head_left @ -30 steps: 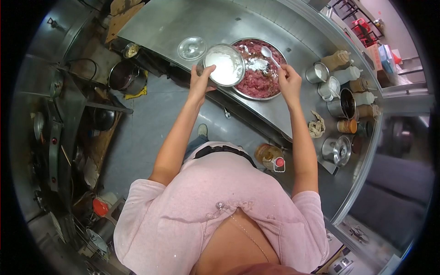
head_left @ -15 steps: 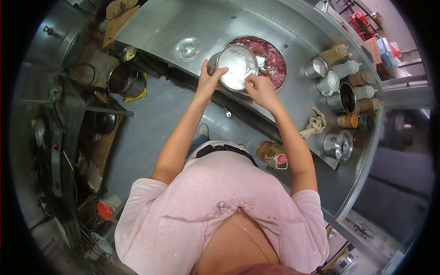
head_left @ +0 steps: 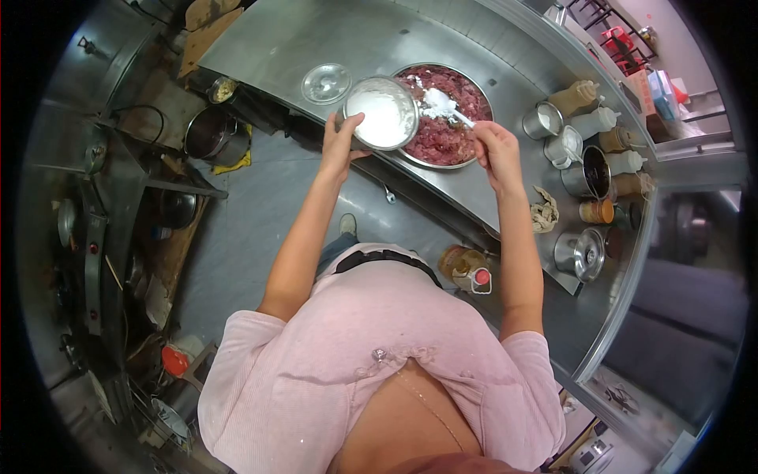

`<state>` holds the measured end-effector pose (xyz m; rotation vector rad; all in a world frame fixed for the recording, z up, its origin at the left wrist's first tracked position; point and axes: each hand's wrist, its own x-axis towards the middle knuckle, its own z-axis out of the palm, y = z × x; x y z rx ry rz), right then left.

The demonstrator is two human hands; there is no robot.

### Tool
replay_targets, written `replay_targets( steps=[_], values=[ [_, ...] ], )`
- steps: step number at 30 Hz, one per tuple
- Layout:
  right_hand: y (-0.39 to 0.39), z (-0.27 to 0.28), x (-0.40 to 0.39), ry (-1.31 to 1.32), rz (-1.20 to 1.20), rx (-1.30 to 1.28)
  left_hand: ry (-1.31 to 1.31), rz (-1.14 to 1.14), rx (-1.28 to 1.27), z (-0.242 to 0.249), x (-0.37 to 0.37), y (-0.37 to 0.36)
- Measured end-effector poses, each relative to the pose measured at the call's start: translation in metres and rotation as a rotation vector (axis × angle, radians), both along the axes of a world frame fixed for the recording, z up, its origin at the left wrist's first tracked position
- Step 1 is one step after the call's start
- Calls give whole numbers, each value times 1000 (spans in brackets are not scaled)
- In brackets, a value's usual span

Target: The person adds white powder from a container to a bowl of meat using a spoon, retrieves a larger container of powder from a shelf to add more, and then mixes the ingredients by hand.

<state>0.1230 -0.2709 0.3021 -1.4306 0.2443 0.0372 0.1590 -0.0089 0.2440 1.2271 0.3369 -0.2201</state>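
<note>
My left hand (head_left: 339, 144) grips the left edge of a round container (head_left: 382, 114) of white powder, tilted beside the meat basin. A white spoon (head_left: 463, 118) is pinched in my right hand (head_left: 496, 152), at the basin's right side. The spoon's bowl is over the meat, where a heap of white powder (head_left: 439, 103) shows. Chopped red meat (head_left: 439, 141) fills the wide metal basin (head_left: 490, 101) on the steel counter. A clear round lid (head_left: 325, 84) lies on the counter to the left of the container.
Along the counter's right side stand metal pots (head_left: 543, 121), squeeze bottles (head_left: 594, 121), an orange-lidded jar (head_left: 596, 211) and a lidded pot (head_left: 580, 254). A crumpled cloth (head_left: 544, 210) lies near them. An oil jug (head_left: 466, 267) stands below the counter's front edge.
My left hand has moved the powder container left, off the basin. My right hand has gone from the container to the right, and the spoon and a powder heap now show over the meat.
</note>
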Motion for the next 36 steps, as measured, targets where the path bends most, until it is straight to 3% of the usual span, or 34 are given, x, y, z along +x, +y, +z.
replay_targets(
  steps=[4, 11, 13, 17, 22, 26, 28, 30, 31, 33, 36],
  values=[
    [-21, -24, -6, -40, -37, -223, 21, 20, -12, -5, -1, 16],
    [-38, -49, -8, -38, -99, -316, 4, 58, -9, -6, 0, 22],
    [-39, -59, -9, -105, -109, -481, -2, 30, -27, -10, 1, 24],
    [-47, -56, -10, -60, -166, -357, 5, 2, -26, -13, 3, 23],
    [-55, -48, -12, 39, -164, -18, 13, 7, -11, -14, 3, 19],
    [-21, -20, -15, 18, -122, -21, 12, -30, -12, -16, 0, 17],
    [14, -10, -13, -60, -39, -126, 17, -39, -16, -18, -3, 13],
    [42, -19, -8, -270, 104, -427, 39, -109, -59, -20, -6, 11],
    [54, -19, -7, -272, 106, -425, 56, -94, -71, -21, -8, 8],
    [72, -17, -10, -379, 253, -739, 81, -145, -148, -15, -11, 11],
    [82, -19, -14, -444, 147, -708, 129, -174, -238, -12, -16, 18]
  ],
)
